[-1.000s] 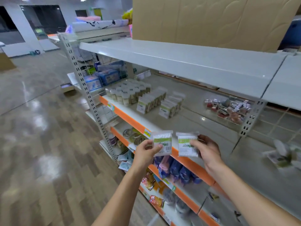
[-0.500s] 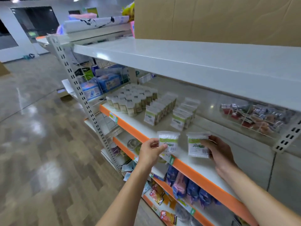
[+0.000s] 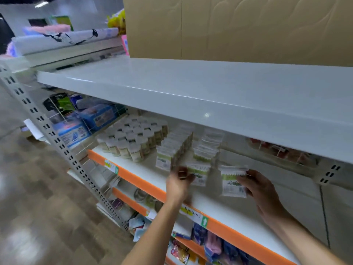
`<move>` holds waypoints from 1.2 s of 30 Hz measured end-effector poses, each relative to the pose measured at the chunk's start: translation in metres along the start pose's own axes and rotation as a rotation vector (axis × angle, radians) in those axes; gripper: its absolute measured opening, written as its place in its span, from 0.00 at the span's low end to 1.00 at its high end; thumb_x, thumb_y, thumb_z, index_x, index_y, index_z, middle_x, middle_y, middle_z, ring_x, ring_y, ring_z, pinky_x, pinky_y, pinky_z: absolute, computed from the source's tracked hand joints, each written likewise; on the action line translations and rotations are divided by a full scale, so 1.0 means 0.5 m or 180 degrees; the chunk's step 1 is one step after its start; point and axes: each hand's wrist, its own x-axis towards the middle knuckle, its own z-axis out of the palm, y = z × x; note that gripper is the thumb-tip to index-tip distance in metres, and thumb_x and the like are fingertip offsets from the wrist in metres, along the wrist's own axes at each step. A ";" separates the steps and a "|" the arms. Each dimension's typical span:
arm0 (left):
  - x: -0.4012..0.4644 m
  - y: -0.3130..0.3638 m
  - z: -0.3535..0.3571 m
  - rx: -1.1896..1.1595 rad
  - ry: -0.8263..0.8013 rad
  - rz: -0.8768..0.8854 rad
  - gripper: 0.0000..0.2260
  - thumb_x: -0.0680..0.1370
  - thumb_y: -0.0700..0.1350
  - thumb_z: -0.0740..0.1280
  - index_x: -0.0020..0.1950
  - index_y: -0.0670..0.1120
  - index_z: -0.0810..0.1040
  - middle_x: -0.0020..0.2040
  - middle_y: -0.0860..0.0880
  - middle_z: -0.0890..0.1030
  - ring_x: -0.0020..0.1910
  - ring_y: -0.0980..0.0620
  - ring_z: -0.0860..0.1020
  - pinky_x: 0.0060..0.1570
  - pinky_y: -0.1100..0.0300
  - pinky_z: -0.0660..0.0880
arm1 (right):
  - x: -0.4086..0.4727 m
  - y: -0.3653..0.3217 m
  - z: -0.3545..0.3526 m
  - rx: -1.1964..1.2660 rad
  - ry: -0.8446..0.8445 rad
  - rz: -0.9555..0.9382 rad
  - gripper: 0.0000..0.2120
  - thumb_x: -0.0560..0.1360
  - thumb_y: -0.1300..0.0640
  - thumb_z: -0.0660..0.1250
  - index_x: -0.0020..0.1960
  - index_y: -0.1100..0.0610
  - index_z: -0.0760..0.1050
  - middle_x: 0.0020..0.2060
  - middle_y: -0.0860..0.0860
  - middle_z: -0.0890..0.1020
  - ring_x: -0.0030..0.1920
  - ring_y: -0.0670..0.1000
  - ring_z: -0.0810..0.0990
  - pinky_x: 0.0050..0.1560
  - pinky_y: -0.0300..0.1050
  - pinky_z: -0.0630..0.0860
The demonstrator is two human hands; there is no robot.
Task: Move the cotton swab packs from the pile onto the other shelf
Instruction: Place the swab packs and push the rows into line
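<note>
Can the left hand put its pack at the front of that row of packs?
Probably yes. The left hand holds its pack just before the right-hand row, and nothing stands between them on the shelf.

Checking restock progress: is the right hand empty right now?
No, the right hand holds a cotton swab pack above the orange-edged shelf.

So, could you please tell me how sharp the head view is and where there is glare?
Head view: motion blur smears the left hand and its pack; the right hand's pack is slightly clearer; glare glints on the upper shelf; straight edges bow from the wide lens.
</note>
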 end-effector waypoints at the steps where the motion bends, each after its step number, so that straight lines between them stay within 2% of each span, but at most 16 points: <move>1: 0.011 -0.001 0.004 -0.0035 -0.0064 0.0007 0.12 0.72 0.44 0.76 0.51 0.53 0.77 0.46 0.53 0.82 0.49 0.51 0.81 0.49 0.61 0.75 | -0.001 0.004 -0.001 -0.0016 0.0023 0.0019 0.07 0.73 0.62 0.73 0.49 0.53 0.84 0.45 0.55 0.87 0.45 0.53 0.84 0.46 0.53 0.76; 4: 0.040 0.002 0.011 -0.0057 -0.0180 0.0035 0.12 0.74 0.44 0.76 0.54 0.50 0.77 0.46 0.54 0.82 0.47 0.55 0.81 0.46 0.68 0.74 | -0.005 0.013 0.004 -0.0040 0.0173 0.0040 0.08 0.73 0.62 0.73 0.51 0.53 0.84 0.47 0.57 0.86 0.50 0.58 0.84 0.50 0.56 0.76; 7: 0.060 0.000 0.016 -0.0067 -0.0230 0.0099 0.11 0.75 0.43 0.74 0.55 0.50 0.77 0.45 0.58 0.80 0.43 0.65 0.78 0.38 0.78 0.71 | -0.010 0.018 0.020 -0.0028 0.0332 -0.0014 0.11 0.72 0.62 0.75 0.52 0.51 0.83 0.47 0.55 0.87 0.49 0.57 0.85 0.49 0.55 0.78; 9: 0.068 -0.001 0.021 -0.0106 -0.0306 0.0105 0.09 0.76 0.42 0.73 0.54 0.51 0.77 0.44 0.60 0.80 0.43 0.66 0.79 0.38 0.79 0.70 | -0.014 0.021 0.039 -0.0030 0.0384 -0.0027 0.12 0.71 0.61 0.75 0.52 0.49 0.83 0.46 0.52 0.87 0.47 0.52 0.86 0.47 0.51 0.80; 12: 0.077 0.005 0.023 -0.0132 -0.0383 0.0102 0.09 0.77 0.43 0.71 0.54 0.55 0.77 0.44 0.61 0.81 0.41 0.69 0.78 0.37 0.79 0.69 | -0.019 0.025 0.070 -0.0004 0.0479 -0.0085 0.13 0.70 0.61 0.76 0.50 0.47 0.84 0.42 0.50 0.87 0.43 0.46 0.85 0.39 0.38 0.80; 16: 0.087 0.010 0.022 -0.0207 -0.0411 0.0067 0.10 0.77 0.43 0.71 0.57 0.53 0.77 0.45 0.61 0.81 0.43 0.67 0.78 0.36 0.79 0.69 | -0.023 0.032 0.103 0.0018 0.0519 -0.0200 0.15 0.70 0.63 0.77 0.53 0.49 0.83 0.47 0.51 0.87 0.47 0.48 0.86 0.40 0.37 0.80; 19: 0.088 0.004 0.015 -0.0289 -0.0510 0.0103 0.11 0.78 0.43 0.71 0.60 0.48 0.77 0.50 0.54 0.82 0.49 0.57 0.81 0.43 0.76 0.73 | -0.021 0.036 0.128 -0.0072 0.0621 -0.0289 0.15 0.70 0.64 0.77 0.53 0.50 0.83 0.47 0.50 0.87 0.47 0.47 0.86 0.40 0.37 0.80; 21: 0.078 0.000 0.004 -0.0398 -0.0628 0.0142 0.15 0.78 0.44 0.70 0.65 0.45 0.75 0.57 0.52 0.80 0.56 0.53 0.80 0.53 0.66 0.77 | -0.018 0.040 0.146 -0.0084 0.0673 -0.0309 0.15 0.70 0.65 0.77 0.53 0.51 0.83 0.45 0.50 0.87 0.45 0.47 0.86 0.39 0.36 0.79; 23: 0.064 -0.003 -0.010 -0.0421 -0.0671 0.0158 0.18 0.79 0.43 0.69 0.69 0.46 0.72 0.63 0.53 0.76 0.61 0.54 0.77 0.61 0.57 0.76 | -0.014 0.046 0.163 -0.0092 0.0708 -0.0330 0.16 0.69 0.67 0.76 0.54 0.53 0.83 0.44 0.50 0.87 0.43 0.47 0.86 0.38 0.35 0.79; 25: 0.049 -0.008 -0.026 -0.0301 -0.0625 0.0262 0.19 0.80 0.40 0.67 0.70 0.47 0.71 0.64 0.53 0.75 0.62 0.56 0.75 0.64 0.58 0.74 | -0.010 0.052 0.179 -0.0049 0.0777 -0.0342 0.17 0.69 0.69 0.76 0.53 0.54 0.83 0.43 0.50 0.88 0.42 0.46 0.86 0.39 0.34 0.79; 30: 0.026 -0.021 -0.085 -0.0176 -0.0620 0.0275 0.13 0.78 0.42 0.66 0.62 0.53 0.77 0.55 0.56 0.81 0.55 0.59 0.79 0.55 0.64 0.74 | 0.005 0.067 0.224 -0.0125 0.0979 -0.0302 0.18 0.68 0.70 0.77 0.54 0.56 0.81 0.42 0.49 0.87 0.40 0.44 0.85 0.38 0.34 0.79; 33: 0.025 -0.026 -0.121 -0.0078 -0.0784 0.0334 0.10 0.78 0.43 0.66 0.56 0.55 0.80 0.49 0.57 0.84 0.50 0.61 0.80 0.51 0.66 0.76 | 0.011 0.072 0.257 -0.0203 0.1199 -0.0346 0.17 0.67 0.68 0.79 0.51 0.53 0.81 0.37 0.42 0.86 0.37 0.38 0.84 0.36 0.30 0.77; 36: 0.029 -0.036 -0.148 -0.0076 -0.0910 0.0386 0.08 0.78 0.43 0.66 0.51 0.55 0.81 0.45 0.60 0.84 0.46 0.66 0.80 0.45 0.74 0.74 | 0.014 0.078 0.280 -0.0295 0.1309 -0.0364 0.15 0.67 0.66 0.79 0.45 0.49 0.81 0.36 0.42 0.85 0.36 0.36 0.82 0.35 0.30 0.76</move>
